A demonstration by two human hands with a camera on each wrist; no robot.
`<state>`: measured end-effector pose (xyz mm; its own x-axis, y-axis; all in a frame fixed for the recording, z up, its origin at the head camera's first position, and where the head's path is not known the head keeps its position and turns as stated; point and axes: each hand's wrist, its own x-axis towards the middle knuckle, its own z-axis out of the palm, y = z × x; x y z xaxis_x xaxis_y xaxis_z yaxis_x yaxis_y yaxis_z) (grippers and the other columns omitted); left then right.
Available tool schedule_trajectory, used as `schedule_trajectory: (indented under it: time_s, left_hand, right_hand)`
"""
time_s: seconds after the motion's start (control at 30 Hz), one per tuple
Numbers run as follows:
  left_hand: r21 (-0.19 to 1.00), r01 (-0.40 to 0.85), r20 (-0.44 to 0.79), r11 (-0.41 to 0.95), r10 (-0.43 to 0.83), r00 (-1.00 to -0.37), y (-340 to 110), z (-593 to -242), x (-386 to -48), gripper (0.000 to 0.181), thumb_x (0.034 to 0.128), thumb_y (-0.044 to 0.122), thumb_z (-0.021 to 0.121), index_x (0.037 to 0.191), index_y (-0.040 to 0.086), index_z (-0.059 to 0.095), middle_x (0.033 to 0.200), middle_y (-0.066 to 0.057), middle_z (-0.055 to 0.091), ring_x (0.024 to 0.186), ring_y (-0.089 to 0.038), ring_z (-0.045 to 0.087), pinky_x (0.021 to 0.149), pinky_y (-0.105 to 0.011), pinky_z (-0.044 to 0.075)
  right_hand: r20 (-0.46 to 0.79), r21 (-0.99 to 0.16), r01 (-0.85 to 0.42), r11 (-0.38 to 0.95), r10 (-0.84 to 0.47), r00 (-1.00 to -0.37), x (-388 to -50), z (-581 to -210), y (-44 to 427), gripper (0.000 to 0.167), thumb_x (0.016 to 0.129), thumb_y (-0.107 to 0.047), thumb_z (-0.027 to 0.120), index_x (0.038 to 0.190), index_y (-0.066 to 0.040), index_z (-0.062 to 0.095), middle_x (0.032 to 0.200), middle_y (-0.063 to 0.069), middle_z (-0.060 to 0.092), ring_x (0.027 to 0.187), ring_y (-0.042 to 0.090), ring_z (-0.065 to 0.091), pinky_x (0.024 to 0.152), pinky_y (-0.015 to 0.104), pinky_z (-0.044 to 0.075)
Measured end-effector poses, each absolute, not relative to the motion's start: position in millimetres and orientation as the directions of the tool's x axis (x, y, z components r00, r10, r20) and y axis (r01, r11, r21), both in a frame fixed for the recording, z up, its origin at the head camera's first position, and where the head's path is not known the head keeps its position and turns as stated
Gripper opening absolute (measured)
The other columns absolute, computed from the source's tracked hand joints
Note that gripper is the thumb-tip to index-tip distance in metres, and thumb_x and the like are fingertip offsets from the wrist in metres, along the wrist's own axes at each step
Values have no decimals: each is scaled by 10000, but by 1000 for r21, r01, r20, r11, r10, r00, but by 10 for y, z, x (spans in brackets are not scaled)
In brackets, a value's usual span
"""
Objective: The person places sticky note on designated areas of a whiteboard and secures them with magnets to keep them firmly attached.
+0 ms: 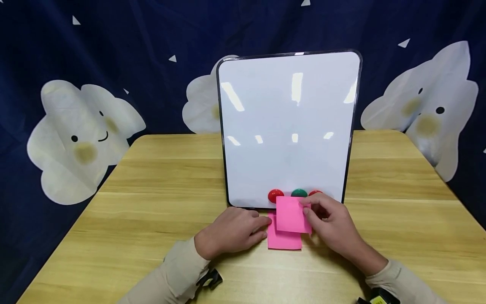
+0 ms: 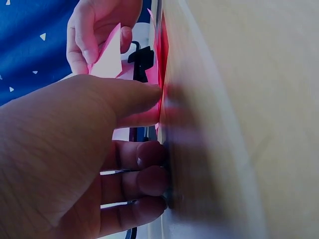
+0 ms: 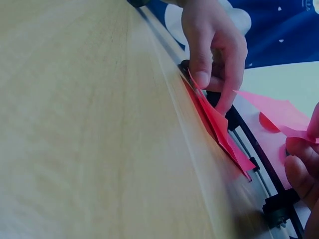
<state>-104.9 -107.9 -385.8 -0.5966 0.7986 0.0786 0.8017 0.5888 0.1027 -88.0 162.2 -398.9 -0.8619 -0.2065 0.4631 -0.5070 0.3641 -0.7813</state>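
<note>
A pink sticky note [image 1: 290, 214] is pinched at its right edge between the thumb and fingers of the right hand [image 1: 334, 223], raised off the table before the whiteboard's lower edge. Under and behind it, a pink pad [image 1: 284, 241] lies on the table. The left hand [image 1: 235, 230] touches the pad's left edge with thumb and index finger; in the left wrist view, the thumb [image 2: 134, 97] meets the pink paper and the other fingers rest on the table. The right wrist view shows the pad's upper sheets [image 3: 219, 132] lifted and spread.
A whiteboard [image 1: 288, 126] stands upright on the wooden table [image 1: 171, 177]. Along its bottom are a red magnet [image 1: 275, 195], a green magnet [image 1: 299, 193] and another red one [image 1: 315, 192], partly hidden by the right hand. A dark blue curtain with clouds [image 1: 83, 139] hangs behind.
</note>
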Motion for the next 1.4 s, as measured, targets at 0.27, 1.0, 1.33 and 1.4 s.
schedule_trajectory:
  time_s: [0.27, 1.0, 1.33, 1.4]
  left_hand:
    - [96, 810, 85, 578, 806, -585, -1096, -3848, -1044, 168, 1004, 340, 591, 1096, 248, 697, 707, 120, 482, 577, -23, 394, 499, -192, 317]
    - [95, 817, 95, 569, 812, -577, -1108, -3850, -1048, 154, 988, 323, 616, 1097, 241, 689, 700, 115, 468, 553, -35, 383, 486, -195, 306]
    - [114, 807, 81, 579, 805, -588, -1100, -3867, -1052, 219, 989, 325, 615, 1163, 202, 664, 727, 114, 500, 582, -31, 412, 501, -191, 330]
    - [112, 801, 77, 588, 798, -597, -1096, -3863, -1055, 226, 987, 324, 611, 1162, 183, 645, 722, 117, 494, 586, -31, 420, 500, -196, 333]
  right_hand:
    - [514, -757, -554, 347, -209, -832, -902, -3987, 1628, 340, 863, 129, 682, 1087, -126, 714, 864, -24, 593, 687, 144, 538, 553, 225, 456]
    - [578, -724, -594, 351, -161, -800, -956, -3948, 1701, 353, 833, 171, 681, 1081, -79, 706, 819, -25, 566, 646, 109, 502, 527, 226, 405]
    - [610, -701, -616, 361, -144, -779, -825, -3661, 1589, 279, 791, 254, 631, 973, 47, 673, 751, 39, 541, 615, 110, 475, 516, 232, 388]
    - [607, -700, -609, 371, -140, -782, -810, -3614, 1584, 262, 795, 251, 629, 962, 53, 667, 748, 41, 538, 617, 104, 471, 519, 230, 385]
